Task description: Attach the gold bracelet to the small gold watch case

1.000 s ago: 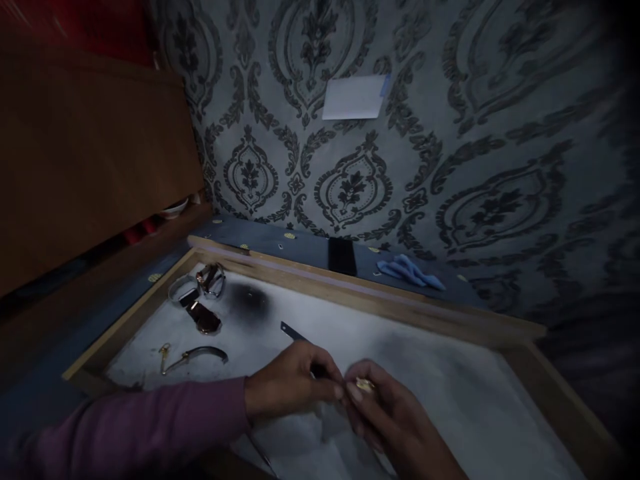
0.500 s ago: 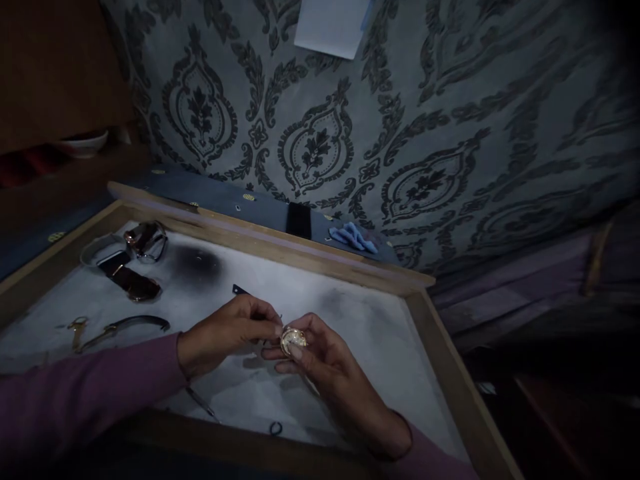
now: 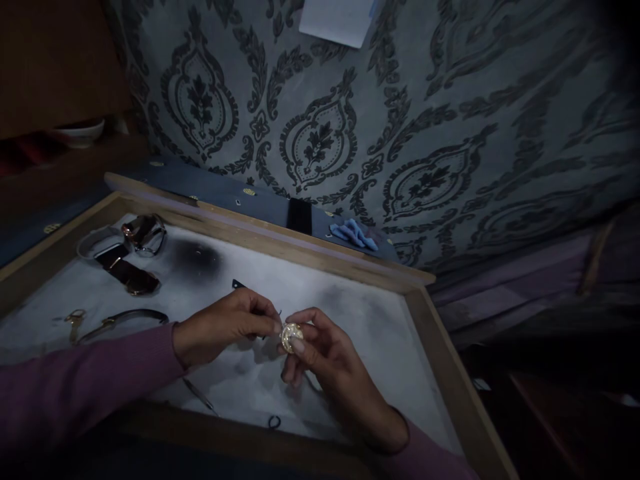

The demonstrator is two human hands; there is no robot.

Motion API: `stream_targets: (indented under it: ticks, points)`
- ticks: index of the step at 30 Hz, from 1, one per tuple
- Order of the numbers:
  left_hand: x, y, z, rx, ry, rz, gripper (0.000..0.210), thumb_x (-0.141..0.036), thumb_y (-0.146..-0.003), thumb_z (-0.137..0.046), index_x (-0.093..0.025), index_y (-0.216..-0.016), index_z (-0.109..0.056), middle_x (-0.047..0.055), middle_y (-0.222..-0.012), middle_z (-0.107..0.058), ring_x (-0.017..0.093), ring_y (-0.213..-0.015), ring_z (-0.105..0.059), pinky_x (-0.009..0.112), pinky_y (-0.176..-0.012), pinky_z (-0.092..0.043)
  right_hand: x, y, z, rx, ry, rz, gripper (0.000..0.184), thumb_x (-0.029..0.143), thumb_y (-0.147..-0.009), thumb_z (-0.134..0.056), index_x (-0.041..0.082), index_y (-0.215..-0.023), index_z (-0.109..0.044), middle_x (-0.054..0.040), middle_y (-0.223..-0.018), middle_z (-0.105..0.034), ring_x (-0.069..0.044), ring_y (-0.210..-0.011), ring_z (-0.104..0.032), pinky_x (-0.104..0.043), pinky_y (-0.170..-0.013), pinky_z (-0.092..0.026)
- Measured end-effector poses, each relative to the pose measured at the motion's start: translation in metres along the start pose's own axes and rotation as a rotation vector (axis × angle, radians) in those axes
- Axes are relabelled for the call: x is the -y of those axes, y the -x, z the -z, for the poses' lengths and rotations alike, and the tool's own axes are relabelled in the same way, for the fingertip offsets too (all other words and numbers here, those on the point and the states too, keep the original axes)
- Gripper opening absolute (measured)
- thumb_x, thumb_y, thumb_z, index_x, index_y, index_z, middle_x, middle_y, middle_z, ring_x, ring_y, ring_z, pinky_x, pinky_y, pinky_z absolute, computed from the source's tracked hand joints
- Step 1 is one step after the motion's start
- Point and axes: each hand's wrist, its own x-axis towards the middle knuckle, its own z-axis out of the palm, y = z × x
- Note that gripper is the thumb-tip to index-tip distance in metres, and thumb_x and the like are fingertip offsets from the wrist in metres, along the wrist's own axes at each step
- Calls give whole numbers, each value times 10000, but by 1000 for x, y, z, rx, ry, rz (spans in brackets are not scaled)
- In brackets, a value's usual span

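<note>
In the head view, my right hand (image 3: 333, 370) grips a small round gold watch case (image 3: 291, 337) between thumb and fingers, with its pale face turned up. My left hand (image 3: 233, 325) is closed in a pinch at the left edge of the watch case. What its fingertips hold is too small to make out; a thin dark tip shows by them. Both hands are over the white surface of a wood-rimmed tray (image 3: 320, 247). Behind my left hand lies a flat dark strip (image 3: 238, 284), partly covered.
Watches with dark straps (image 3: 133, 275) lie at the tray's far left. Nearer are a curved black strap (image 3: 130, 316), a gold clasp (image 3: 75, 320), a slim metal tool (image 3: 201, 396) and a small black ring (image 3: 274, 422). A blue cloth (image 3: 354, 235) rests beyond the raised rim.
My right hand has turned the watch case slightly, and its lower fingers have curled and shifted right. The left hand keeps its pinch at the edge. The view has shifted slightly.
</note>
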Motion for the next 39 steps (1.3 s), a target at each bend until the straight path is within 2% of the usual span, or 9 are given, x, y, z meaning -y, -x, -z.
stream_targets:
  ticks: [7,20,33,39]
  points:
    - [-5,3,0,41,-30,42,143,-283,-618,-641,-153,-678,-638,-11,-655,-551,127,-647,-439,244,-586,-328,-2,0,1,13,-48,19,199,295,-858,-687,179,-982,-585,10,-769,-646,-70,-502,-603,-167,-442,-461]
    - [0,0,2,75,-12,13,116,-265,-638,-649,-153,-668,-644,-18,-626,-554,122,-634,-436,249,-597,-332,-3,-1,2,43,-48,30,180,290,-859,-687,184,-969,-591,11,-751,-637,-66,-502,-594,-155,-434,-459]
    - [2,0,0,45,4,-56,135,-276,-643,-695,-152,-654,-643,-8,-628,-606,126,-645,-501,254,-619,-361,0,2,-2,20,129,75,179,319,-881,-660,170,-915,-567,36,-658,-586,-61,-463,-569,-157,-425,-457]
    - [3,2,-1,66,-14,-65,217,-346,-668,-711,-149,-676,-621,-11,-644,-586,132,-656,-498,261,-632,-358,-1,1,-1,49,149,87,184,337,-891,-641,179,-920,-551,42,-623,-580,-60,-425,-534,-155,-396,-433]
